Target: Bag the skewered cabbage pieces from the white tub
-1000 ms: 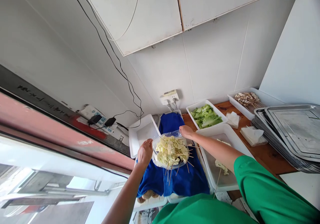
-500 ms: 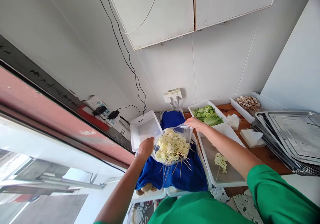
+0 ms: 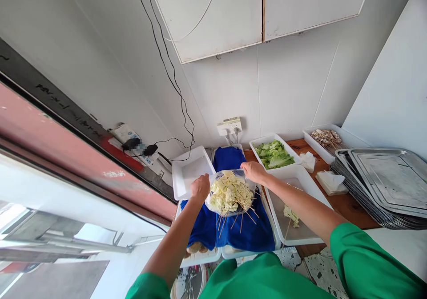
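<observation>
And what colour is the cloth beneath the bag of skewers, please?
The cloth is deep blue; it shows best in the head view.

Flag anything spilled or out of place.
One vegetable skewer lies loose in the white tray partly under the right forearm; it looks stray, as similar skewers are bunched in the plastic bag. No spill visible.

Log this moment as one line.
left hand: holds clear plastic bag, left edge | right hand: holds right edge | cabbage skewers: in bag, sticks protruding, over blue towels | white tray, right: cabbage skewer inside
</observation>
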### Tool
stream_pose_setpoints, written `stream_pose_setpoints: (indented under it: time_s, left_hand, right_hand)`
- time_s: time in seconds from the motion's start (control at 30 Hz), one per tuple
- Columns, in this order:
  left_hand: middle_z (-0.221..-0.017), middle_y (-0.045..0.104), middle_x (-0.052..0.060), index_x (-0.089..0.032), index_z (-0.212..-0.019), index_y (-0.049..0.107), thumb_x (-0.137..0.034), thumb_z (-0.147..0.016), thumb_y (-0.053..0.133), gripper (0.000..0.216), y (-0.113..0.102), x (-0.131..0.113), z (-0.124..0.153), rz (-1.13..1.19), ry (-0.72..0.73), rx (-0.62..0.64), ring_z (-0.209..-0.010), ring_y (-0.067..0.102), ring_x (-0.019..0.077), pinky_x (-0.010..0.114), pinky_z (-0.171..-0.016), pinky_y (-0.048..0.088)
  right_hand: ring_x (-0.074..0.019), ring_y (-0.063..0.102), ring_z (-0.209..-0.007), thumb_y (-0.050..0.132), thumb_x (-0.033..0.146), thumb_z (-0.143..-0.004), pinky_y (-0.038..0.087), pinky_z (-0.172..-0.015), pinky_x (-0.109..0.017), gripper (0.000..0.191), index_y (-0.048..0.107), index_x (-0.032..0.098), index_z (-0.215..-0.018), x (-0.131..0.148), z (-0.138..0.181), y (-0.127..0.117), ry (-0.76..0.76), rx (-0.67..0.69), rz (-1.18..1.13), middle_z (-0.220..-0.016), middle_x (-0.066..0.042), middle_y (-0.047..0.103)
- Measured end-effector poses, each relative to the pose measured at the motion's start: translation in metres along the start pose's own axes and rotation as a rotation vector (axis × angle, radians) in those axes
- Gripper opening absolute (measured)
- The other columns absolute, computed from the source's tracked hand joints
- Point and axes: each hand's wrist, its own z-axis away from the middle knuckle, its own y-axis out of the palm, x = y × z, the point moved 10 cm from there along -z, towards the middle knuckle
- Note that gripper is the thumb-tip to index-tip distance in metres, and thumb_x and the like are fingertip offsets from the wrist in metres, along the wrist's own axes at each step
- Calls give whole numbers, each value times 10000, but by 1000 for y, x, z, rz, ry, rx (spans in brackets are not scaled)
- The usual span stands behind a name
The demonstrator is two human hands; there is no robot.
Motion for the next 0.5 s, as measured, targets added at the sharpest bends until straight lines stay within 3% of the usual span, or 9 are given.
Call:
stream_pose_setpoints:
  time_s: [0.1, 0.2, 0.33, 0.5]
  left_hand:
    - [-1133, 626, 126, -184, -1224, 540, -151, -918, 342, 366, -1, -7, 1, 7, 89, 19, -964, 638, 228, 309, -756, 475]
    - [-1083, 649, 113, -209, -1203, 570, -245, -934, 383, 330, 0, -12, 0, 10, 113, 45, -936, 642, 243, 317, -734, 480]
    - [-873, 677, 137, -147, -995, 643, -237, -935, 366, 296, 1, -13, -9, 26, 52, 36, -860, 660, 273, 342, -698, 478]
    - [-916, 675, 159, -124, -1099, 570, -254, -948, 308, 329, -6, -12, -22, 84, -56, -80, -851, 667, 270, 346, -689, 471]
  right_hand:
    - [-223, 668, -861, 363, 204, -950, 446, -719, -277, 310, 643, 150, -1073, -1, 2, 1, -2, -15, 50, -932, -116, 718]
    - [-215, 671, -902, 417, 229, -937, 456, -742, -267, 306, 605, 156, -1167, 1, 4, 7, -13, -24, 58, -979, -106, 721]
    - [-193, 659, -978, 429, 216, -933, 461, -813, -257, 359, 556, 184, -1268, 0, 7, 13, -2, -65, 35, -1097, -88, 703]
    - [-192, 656, -983, 407, 179, -925, 467, -840, -270, 393, 546, 196, -1292, -1, 10, 13, 12, -129, -6, -1105, -80, 702]
